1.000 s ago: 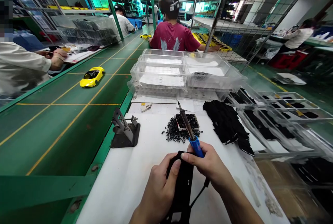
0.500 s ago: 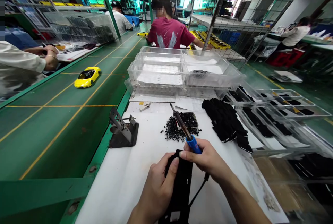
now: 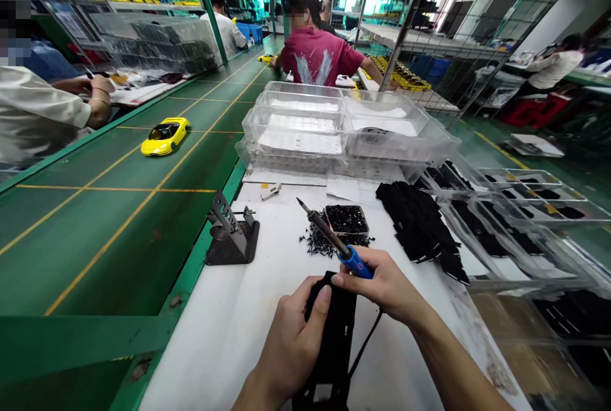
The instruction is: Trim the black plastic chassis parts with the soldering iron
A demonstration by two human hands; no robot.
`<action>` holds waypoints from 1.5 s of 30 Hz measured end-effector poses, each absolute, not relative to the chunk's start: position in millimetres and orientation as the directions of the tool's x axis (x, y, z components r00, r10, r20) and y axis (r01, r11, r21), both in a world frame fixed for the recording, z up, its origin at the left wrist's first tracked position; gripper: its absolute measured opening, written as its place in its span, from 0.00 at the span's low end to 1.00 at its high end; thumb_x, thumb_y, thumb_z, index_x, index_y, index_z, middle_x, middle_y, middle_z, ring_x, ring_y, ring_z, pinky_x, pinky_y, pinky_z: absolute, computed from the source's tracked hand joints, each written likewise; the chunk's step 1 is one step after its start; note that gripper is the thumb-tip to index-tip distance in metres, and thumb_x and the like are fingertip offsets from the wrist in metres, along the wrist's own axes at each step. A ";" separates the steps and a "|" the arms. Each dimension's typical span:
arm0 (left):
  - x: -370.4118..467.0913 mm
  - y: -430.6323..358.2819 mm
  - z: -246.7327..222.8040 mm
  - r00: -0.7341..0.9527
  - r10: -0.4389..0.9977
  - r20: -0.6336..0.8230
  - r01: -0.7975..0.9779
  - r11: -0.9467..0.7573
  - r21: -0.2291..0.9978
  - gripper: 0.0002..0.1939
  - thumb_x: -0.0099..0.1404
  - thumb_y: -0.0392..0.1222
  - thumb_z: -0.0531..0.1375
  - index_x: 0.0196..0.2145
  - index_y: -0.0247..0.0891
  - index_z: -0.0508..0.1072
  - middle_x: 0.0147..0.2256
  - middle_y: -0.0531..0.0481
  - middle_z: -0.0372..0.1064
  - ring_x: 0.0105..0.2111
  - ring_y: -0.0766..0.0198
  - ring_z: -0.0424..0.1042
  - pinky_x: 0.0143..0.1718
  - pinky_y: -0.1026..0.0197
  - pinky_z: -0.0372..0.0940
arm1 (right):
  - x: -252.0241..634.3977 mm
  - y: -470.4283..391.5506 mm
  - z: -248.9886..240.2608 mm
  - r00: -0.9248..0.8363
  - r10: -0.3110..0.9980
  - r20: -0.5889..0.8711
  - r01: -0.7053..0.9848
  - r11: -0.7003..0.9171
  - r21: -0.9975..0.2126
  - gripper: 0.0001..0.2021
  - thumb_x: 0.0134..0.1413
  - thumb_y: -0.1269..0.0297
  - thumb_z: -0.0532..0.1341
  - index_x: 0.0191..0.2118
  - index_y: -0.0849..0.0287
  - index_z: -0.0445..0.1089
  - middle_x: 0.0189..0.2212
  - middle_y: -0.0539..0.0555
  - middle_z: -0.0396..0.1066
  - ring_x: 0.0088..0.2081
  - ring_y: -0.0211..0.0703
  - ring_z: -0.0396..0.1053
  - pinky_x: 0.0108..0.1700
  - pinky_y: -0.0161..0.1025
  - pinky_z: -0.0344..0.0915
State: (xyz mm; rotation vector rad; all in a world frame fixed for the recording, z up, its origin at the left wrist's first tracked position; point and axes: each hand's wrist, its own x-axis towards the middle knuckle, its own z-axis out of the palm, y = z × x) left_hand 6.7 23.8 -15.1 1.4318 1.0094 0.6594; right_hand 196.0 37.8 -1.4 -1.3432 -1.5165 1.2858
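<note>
My left hand (image 3: 293, 338) is closed around a long, flat black part (image 3: 337, 334) with small cut-outs, its thumb lying along the top end. In my right hand (image 3: 386, 280) is a soldering iron (image 3: 356, 263) with a blue handle, its tip pointing up and to the left. The right thumb also touches the top end of the black part. Beyond the iron, small black pieces (image 3: 317, 244) lie scattered around a little box (image 3: 347, 219) full of the same pieces. A dark metal iron stand (image 3: 233, 233) is at the left edge of the table.
A stack of black parts (image 3: 420, 226) lies right of the box. Clear plastic trays (image 3: 300, 137) rise at the back. On the green conveyor (image 3: 109, 220) at left sits a yellow toy car body (image 3: 165, 136). Co-workers sit ahead and at left.
The soldering iron has tilted further left, its tip now off the pile of small pieces. The view has shifted slightly. Both hands keep their hold.
</note>
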 end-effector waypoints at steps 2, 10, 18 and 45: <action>4.7 27.3 -13.7 0.468 0.865 -0.182 0.226 0.081 0.971 0.21 0.72 0.55 0.49 0.50 0.38 0.70 0.32 0.52 0.70 0.31 0.63 0.67 0.33 0.62 0.61 | 195.5 37.6 -1.0 -0.197 0.979 -0.060 0.282 -0.002 -0.959 0.15 0.55 0.56 0.66 0.26 0.59 0.65 0.25 0.47 0.59 0.28 0.36 0.56 0.30 0.34 0.53; -3.4 16.3 -8.0 0.439 0.895 -0.076 0.586 -0.221 0.780 0.42 0.63 0.51 0.62 0.67 0.50 0.46 0.64 0.40 0.55 0.60 0.44 0.62 0.57 0.43 0.62 | 188.2 39.1 0.8 -0.090 0.961 -0.260 0.145 -0.245 -0.959 0.15 0.50 0.54 0.67 0.26 0.59 0.64 0.15 0.42 0.56 0.16 0.31 0.53 0.18 0.31 0.49; -1.7 0.3 -19.4 0.510 0.855 0.096 0.640 -0.452 0.621 0.41 0.64 0.41 0.59 0.69 0.52 0.44 0.68 0.44 0.48 0.64 0.46 0.55 0.60 0.42 0.59 | 177.4 23.0 -1.2 -0.020 0.949 -0.314 -0.083 -0.315 -0.946 0.18 0.52 0.49 0.66 0.29 0.60 0.66 0.13 0.40 0.53 0.14 0.28 0.49 0.16 0.30 0.42; -29.5 18.5 -39.6 0.671 0.704 -0.232 -0.457 0.640 0.619 0.36 0.66 0.63 0.49 0.58 0.30 0.68 0.47 0.31 0.72 0.32 0.56 0.76 0.29 0.63 0.64 | 283.2 -2.2 -6.0 -0.200 0.952 -0.231 0.832 0.041 -0.553 0.23 0.63 0.41 0.50 0.36 0.53 0.73 0.32 0.55 0.75 0.32 0.49 0.72 0.34 0.41 0.63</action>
